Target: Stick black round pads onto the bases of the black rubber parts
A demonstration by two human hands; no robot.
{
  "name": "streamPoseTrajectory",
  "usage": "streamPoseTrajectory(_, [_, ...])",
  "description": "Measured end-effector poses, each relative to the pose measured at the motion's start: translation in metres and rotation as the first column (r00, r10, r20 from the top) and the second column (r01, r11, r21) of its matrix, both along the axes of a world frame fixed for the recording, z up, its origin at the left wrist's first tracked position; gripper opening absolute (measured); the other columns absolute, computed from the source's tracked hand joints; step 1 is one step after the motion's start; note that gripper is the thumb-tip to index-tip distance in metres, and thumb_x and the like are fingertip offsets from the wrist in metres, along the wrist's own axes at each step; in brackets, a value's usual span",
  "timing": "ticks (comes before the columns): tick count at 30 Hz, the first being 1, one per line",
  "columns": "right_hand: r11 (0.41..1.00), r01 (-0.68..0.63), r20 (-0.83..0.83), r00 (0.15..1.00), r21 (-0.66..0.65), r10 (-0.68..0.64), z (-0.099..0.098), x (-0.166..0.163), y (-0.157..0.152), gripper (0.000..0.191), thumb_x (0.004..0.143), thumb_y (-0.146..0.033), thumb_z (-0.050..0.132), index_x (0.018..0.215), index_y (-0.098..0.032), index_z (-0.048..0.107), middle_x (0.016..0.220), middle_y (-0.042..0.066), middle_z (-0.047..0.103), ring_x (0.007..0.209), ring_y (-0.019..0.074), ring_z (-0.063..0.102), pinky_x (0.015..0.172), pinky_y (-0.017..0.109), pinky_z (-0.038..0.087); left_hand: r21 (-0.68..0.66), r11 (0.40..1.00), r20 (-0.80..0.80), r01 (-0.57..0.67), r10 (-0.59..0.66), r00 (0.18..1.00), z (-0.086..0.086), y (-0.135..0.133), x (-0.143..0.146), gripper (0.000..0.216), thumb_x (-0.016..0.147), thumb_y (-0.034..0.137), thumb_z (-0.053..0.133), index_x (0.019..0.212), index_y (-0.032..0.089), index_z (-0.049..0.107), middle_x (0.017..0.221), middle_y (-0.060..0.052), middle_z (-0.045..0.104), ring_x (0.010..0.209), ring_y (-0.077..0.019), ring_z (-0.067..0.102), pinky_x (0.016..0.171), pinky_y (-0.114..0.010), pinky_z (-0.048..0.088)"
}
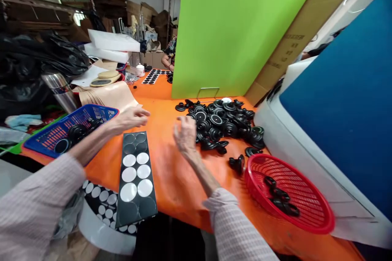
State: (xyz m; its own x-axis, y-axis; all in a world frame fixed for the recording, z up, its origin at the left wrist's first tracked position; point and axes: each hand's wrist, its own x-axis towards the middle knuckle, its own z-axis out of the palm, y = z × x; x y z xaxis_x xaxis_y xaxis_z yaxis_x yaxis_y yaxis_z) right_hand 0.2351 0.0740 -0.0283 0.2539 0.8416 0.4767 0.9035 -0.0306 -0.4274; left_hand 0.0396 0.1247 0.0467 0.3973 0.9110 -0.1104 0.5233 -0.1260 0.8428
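My left hand [131, 117] hovers above the top end of a black sheet of round white stickers [135, 177] on the orange table [171, 171]; its fingers are close together and blurred. My right hand [185, 133] rests on the table with curled fingers at the left edge of a pile of black round parts [223, 124]. Whether either hand holds anything is hidden. A blue basket [45, 140] with a few black parts stands left of my left hand.
A red basket [306, 212] holding a few black parts sits at the front right. A green board [232, 28] stands behind the pile. More sticker sheets [105, 206] lie below the table edge. A steel flask [59, 89], foam blocks and another person's arm [167, 60] are farther back.
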Motion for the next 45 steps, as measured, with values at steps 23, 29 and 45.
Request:
streamPoseTrajectory(23, [0.965, -0.262, -0.065, 0.963, -0.012, 0.261, -0.037, 0.084, -0.084, 0.035, 0.086, -0.022, 0.041, 0.115, -0.016, 0.060, 0.121, 0.015, 0.062, 0.113, 0.0265, 0.056, 0.097, 0.046, 0.045, 0.132, 0.986, -0.042, 0.105, -0.100, 0.994, -0.078, -0.074, 0.055, 0.044, 0.086, 0.049, 0.050, 0.118, 0.020, 0.060, 0.122, -0.012, 0.060, 0.108, -0.0251, 0.055, 0.101, -0.044, 0.039])
streamPoseTrajectory(29, [0.957, -0.290, -0.386, 0.881, 0.018, 0.274, -0.054, 0.005, -0.161, 0.021, 0.092, -0.031, 0.043, 0.096, -0.022, 0.062, 0.086, 0.008, 0.067, 0.075, 0.0227, 0.065, 0.070, 0.036, 0.053, 0.272, 0.875, -0.250, -0.401, 0.467, 0.848, -0.097, -0.153, -0.039, 0.040, 0.082, 0.045, 0.054, 0.112, 0.020, 0.054, 0.081, -0.005, 0.062, 0.081, -0.0231, 0.061, 0.078, -0.038, 0.047])
streamPoseTrajectory(45, [0.906, -0.363, -0.970, 0.183, -0.219, -0.161, -0.062, -0.040, -0.236, 0.042, 0.079, -0.058, 0.063, 0.081, -0.016, 0.060, 0.061, -0.004, 0.045, 0.054, 0.0097, 0.037, 0.050, 0.022, 0.032, -0.639, 0.747, 0.355, -0.186, 0.500, 0.790, -0.101, -0.167, -0.016, 0.053, 0.062, 0.032, 0.079, 0.105, 0.014, 0.054, 0.077, 0.001, 0.063, 0.068, -0.0102, 0.059, 0.066, -0.024, 0.044])
